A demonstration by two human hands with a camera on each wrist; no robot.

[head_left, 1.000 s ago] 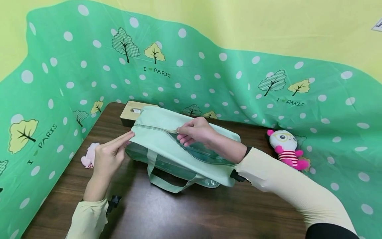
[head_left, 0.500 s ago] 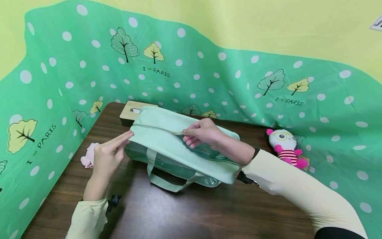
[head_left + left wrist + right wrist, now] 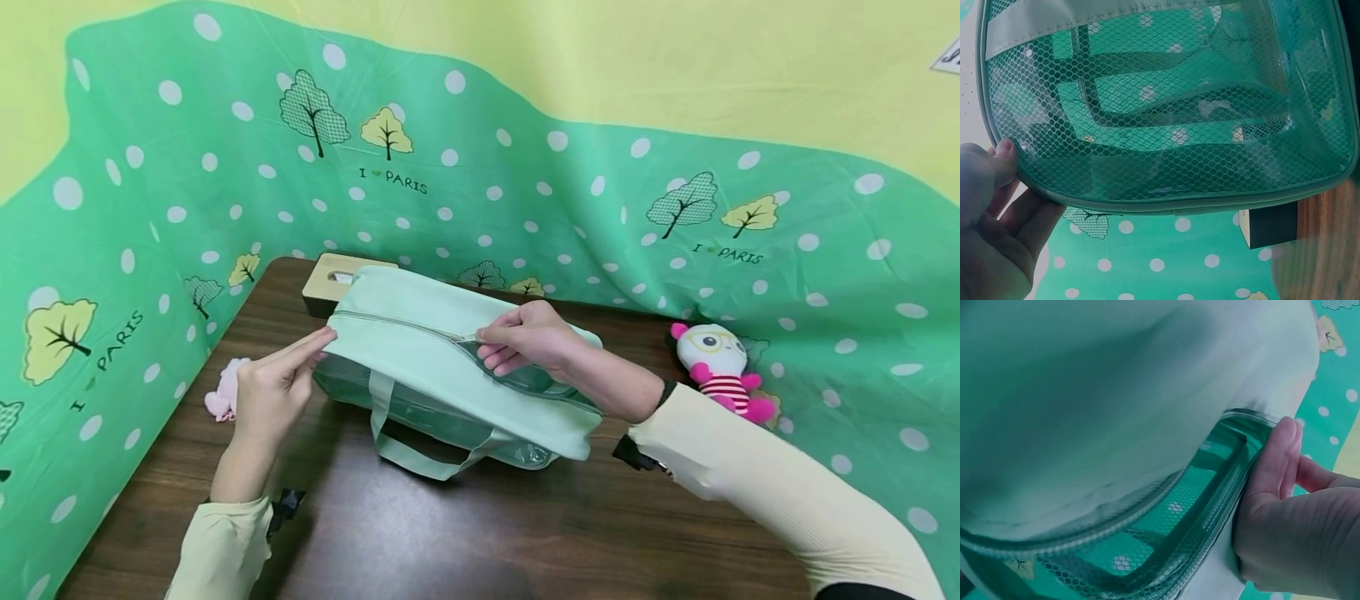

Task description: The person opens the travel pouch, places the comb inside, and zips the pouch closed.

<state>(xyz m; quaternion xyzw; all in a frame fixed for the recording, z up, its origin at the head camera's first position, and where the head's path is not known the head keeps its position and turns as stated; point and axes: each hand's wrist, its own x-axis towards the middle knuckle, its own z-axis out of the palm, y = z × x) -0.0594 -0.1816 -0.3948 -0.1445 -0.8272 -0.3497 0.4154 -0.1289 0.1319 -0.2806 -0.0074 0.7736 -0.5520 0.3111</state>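
A mint-green bag [image 3: 405,346] with clear mesh sides stands on the table, its strap handle [image 3: 420,462] hanging at the front. My right hand [image 3: 528,337] pinches the zipper pull [image 3: 468,338] on top. Left of the pull the zipper [image 3: 393,321] is closed; to its right a gap shows the inside. My left hand [image 3: 273,392] holds the bag's left top corner. In the left wrist view, the thumb [image 3: 1004,156] lies on the piped edge, other fingers behind. The right wrist view shows my right hand [image 3: 1291,512] beside the gap; its fingertips hide the pull there.
A wood-topped box [image 3: 322,283] with an oval slot stands behind the bag's left end. A pink plush toy [image 3: 223,392] lies left, partly behind my left hand. A panda-like plush [image 3: 720,371] sits right. Patterned green cloth [image 3: 495,217] hangs behind the dark wooden table [image 3: 420,542].
My right hand has drawn the zipper pull rightward along the top, and the gap has grown shorter. My left hand stays at the bag's left corner.
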